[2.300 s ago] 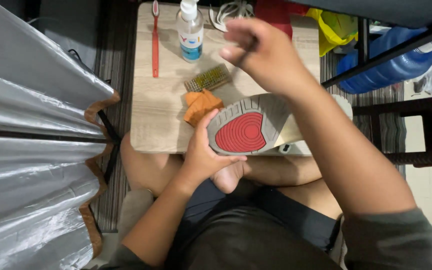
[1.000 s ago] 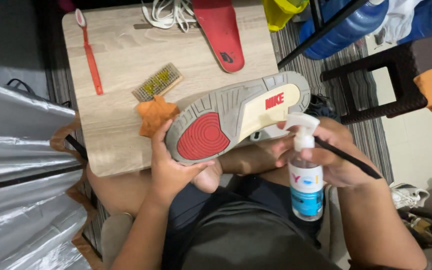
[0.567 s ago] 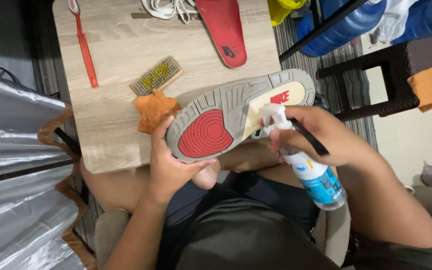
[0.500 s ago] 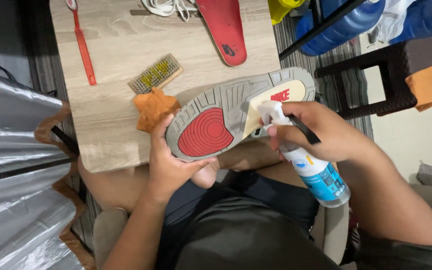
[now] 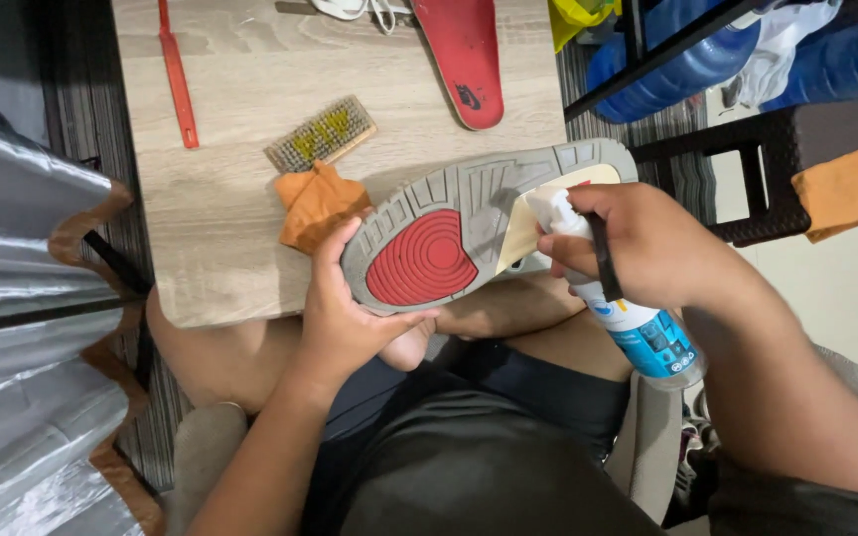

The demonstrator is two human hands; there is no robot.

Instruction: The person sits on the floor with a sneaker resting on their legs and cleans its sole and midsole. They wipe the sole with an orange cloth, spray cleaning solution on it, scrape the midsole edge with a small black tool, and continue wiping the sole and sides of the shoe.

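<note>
My left hand (image 5: 345, 318) holds a sneaker (image 5: 449, 223) sole up, gripping its toe end; the sole is grey with a red round patch and a cream panel. My right hand (image 5: 647, 248) grips a clear spray bottle (image 5: 638, 328) with a blue label, its white nozzle tilted down close to the cream panel of the sole. The shoe hovers over the near edge of a light wooden table (image 5: 240, 248), above my lap.
On the table lie an orange cloth (image 5: 315, 203), a bristle brush (image 5: 322, 134), a red long-handled brush (image 5: 177, 74), a red insole (image 5: 464, 60) and white laces (image 5: 355, 8). Silver foil sheeting (image 5: 22, 347) fills the left. A dark stool (image 5: 757, 179) and blue water jugs (image 5: 687, 69) stand right.
My right hand reached to the table's far side, took the spray bottle, carried it to the shoe and tilted its nozzle at the sole. The left hand kept holding the shoe.
</note>
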